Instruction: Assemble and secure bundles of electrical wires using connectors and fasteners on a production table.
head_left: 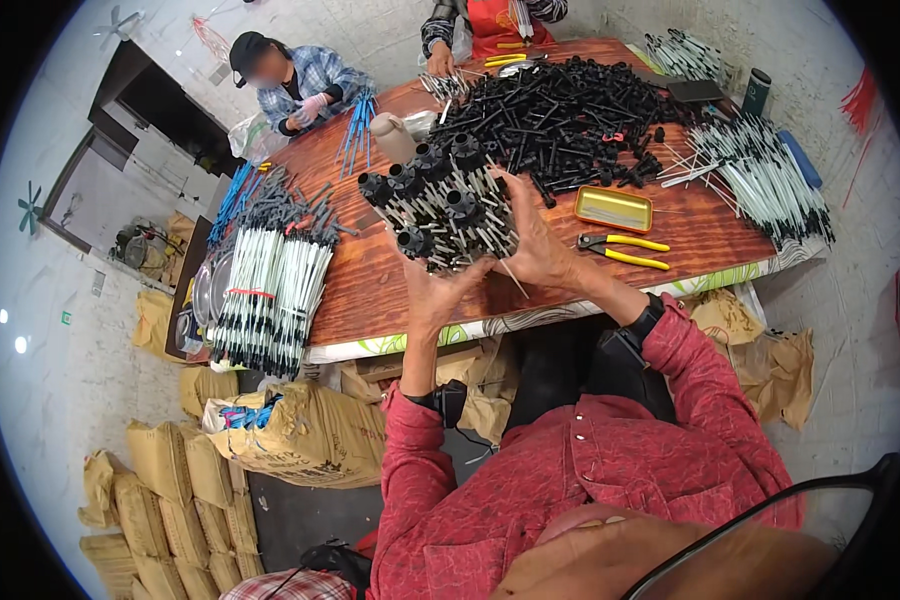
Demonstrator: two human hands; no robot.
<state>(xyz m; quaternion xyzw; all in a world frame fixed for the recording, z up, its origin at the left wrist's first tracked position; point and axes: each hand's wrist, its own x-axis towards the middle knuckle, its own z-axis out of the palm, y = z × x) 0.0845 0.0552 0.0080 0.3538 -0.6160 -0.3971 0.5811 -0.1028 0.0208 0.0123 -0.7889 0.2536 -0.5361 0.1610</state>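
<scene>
Over the front of the wooden-topped table (370, 290), I hold a thick bundle of thin pale rods (485, 215) with several black tubular plastic ends standing up from it. My left hand (438, 290) grips its lower near side, thumb pointing right. Around its right side is my right hand (538, 240), fingers partly hidden behind the bundle. One loose rod slants down below the hands. To the right lie yellow-handled pliers (635, 252) and a small yellow tray (580, 205). A big heap of black plastic parts (570, 115) spreads behind the bundle.
White rod bundles with black ends (270, 285) overhang the table's left edge; more white rods (765, 180) lie at right. A dark green bottle (756, 92) stands far right. Two people work across the table. Brown sacks (320, 430) stand below on the left.
</scene>
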